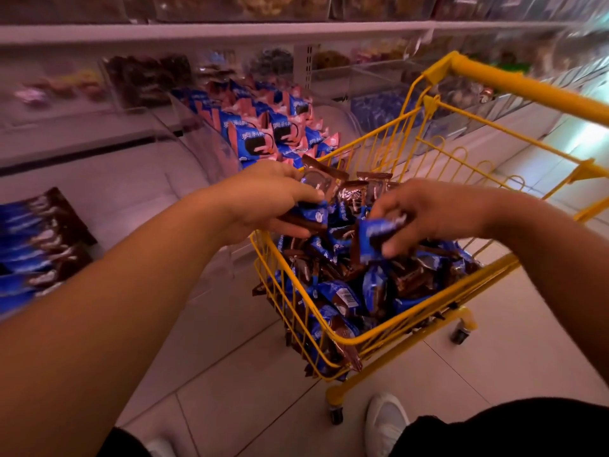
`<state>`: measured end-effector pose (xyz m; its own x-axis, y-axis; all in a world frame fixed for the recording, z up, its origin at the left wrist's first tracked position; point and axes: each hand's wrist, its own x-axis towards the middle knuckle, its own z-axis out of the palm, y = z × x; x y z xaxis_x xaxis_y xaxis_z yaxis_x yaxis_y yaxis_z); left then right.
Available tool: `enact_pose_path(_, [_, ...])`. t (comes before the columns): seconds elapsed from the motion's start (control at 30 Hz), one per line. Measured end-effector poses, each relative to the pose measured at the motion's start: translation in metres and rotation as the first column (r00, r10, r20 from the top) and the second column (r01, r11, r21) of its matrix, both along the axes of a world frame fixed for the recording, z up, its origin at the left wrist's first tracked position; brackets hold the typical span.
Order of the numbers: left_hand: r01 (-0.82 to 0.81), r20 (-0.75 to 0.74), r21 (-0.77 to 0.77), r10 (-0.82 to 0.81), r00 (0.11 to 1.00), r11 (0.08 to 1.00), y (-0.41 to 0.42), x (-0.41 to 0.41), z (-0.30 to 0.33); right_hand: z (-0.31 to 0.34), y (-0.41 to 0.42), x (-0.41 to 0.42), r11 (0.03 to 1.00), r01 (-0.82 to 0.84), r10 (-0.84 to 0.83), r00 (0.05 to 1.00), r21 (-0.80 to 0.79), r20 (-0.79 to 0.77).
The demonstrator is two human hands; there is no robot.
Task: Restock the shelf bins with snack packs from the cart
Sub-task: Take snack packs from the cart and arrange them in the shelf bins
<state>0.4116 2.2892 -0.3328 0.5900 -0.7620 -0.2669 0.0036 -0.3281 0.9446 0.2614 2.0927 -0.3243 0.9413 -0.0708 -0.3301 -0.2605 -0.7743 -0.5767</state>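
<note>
Blue-and-brown foil snack packs [349, 291], small and pillow-shaped, heaped loose in the yellow wire cart [389, 331] just in front of me. Pile sits high on the left and near sides, and some packs press against the wire there.

My left hand [263, 199] is over the far left of the heap, fingers curled around a bunch of packs: several at once, with one brown pack [321, 179] sticking up past my fingertips. My right hand [425, 216] is just right of it, thumb and fingers pinching one blue pack [372, 237] lifted off the pile.

Risks, as I judge them:
- Left handful looks overfull. The foil is probably slick, so the upstanding pack could slide out on the way across and land on the pale tiled floor [230, 374].
- Pulling from the heap may drag neighbours over the low left rim.
- The cart stands on castors; leaning on the rim could roll it away from the shelf.

Target, I think, is the clear plastic bin at far left holding the same blue-brown packs [39, 245], well left of the cart. Closer to the cart is another clear bin of pink-and-blue packs [263, 127]. A hurried drop could go into that one by mistake.

Far shelves are blurred and I cannot read their contents.
</note>
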Motion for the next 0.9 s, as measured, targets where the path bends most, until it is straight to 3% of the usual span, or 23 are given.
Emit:
enact_pose_path(0.07, [-0.064, -0.059, -0.025, 0.063, 0.996, 0.998, 0.001, 0.002, 0.001, 0.008, -0.010, -0.008, 0.964, 0.141, -0.175, 0.975, 0.224, 0.138])
enact_pose_path(0.17, [-0.104, -0.040, -0.022, 0.104, 0.994, 0.994, 0.002, 0.003, -0.003, 0.005, -0.009, -0.013, 0.945, 0.104, -0.127, 0.990, 0.311, 0.055])
enact_pose_path(0.23, [-0.106, -0.035, -0.015, 0.105, 0.994, 0.994, 0.005, 0.004, -0.006, -0.003, 0.000, -0.010, 0.982, -0.007, 0.026, 0.995, 0.190, -0.096])
enact_pose_path(0.3, [-0.082, -0.040, -0.023, 0.081, 0.996, 0.996, 0.007, 0.004, -0.008, -0.015, 0.010, 0.000, 0.986, -0.164, 0.152, 0.959, -0.033, -0.240])
enact_pose_path(0.37, [-0.057, -0.052, -0.039, 0.055, 0.997, 0.998, 0.008, 0.003, -0.009, -0.028, 0.021, 0.012, 0.936, -0.288, 0.198, 0.906, -0.201, -0.375])
enact_pose_path(0.43, [-0.061, -0.052, -0.032, 0.060, 0.997, 0.998, 0.008, 0.004, -0.010, -0.035, 0.027, 0.021, 0.918, -0.307, 0.184, 0.891, -0.252, -0.414])
enact_pose_path(0.57, [-0.091, -0.076, -0.040, 0.088, 0.993, 0.995, 0.007, 0.007, -0.011, -0.027, 0.019, 0.023, 0.966, -0.197, 0.141, 0.945, -0.170, -0.296])
enact_pose_path(0.63, [-0.117, -0.104, -0.051, 0.112, 0.988, 0.992, 0.006, 0.007, -0.011, -0.018, 0.009, 0.015, 0.996, -0.072, 0.061, 0.981, -0.055, -0.187])
enact_pose_path(0.7, [-0.124, -0.140, -0.060, 0.114, 0.984, 0.990, 0.004, 0.006, -0.011, -0.009, -0.001, 0.007, 0.981, 0.084, -0.084, 0.996, 0.172, -0.010])
enact_pose_path(0.73, [-0.121, -0.159, -0.067, 0.109, 0.981, 0.990, 0.004, 0.005, -0.010, -0.005, -0.004, 0.004, 0.913, 0.170, -0.204, 0.977, 0.371, 0.056])
enact_pose_path(0.8, [-0.121, -0.212, -0.093, 0.100, 0.972, 0.988, 0.003, 0.002, -0.009, 0.003, -0.005, 0.003, 0.601, 0.262, -0.449, 0.892, 0.755, 0.048])
enact_pose_path(0.87, [-0.099, -0.310, -0.165, 0.043, 0.950, 0.981, 0.005, 0.000, -0.007, 0.006, 0.003, 0.009, 0.255, 0.261, -0.595, 0.801, 0.931, -0.062])
enact_pose_path(0.9, [-0.061, -0.343, -0.213, -0.017, 0.939, 0.975, 0.006, -0.002, -0.006, 0.006, 0.009, 0.012, 0.131, 0.253, -0.623, 0.773, 0.958, -0.119])
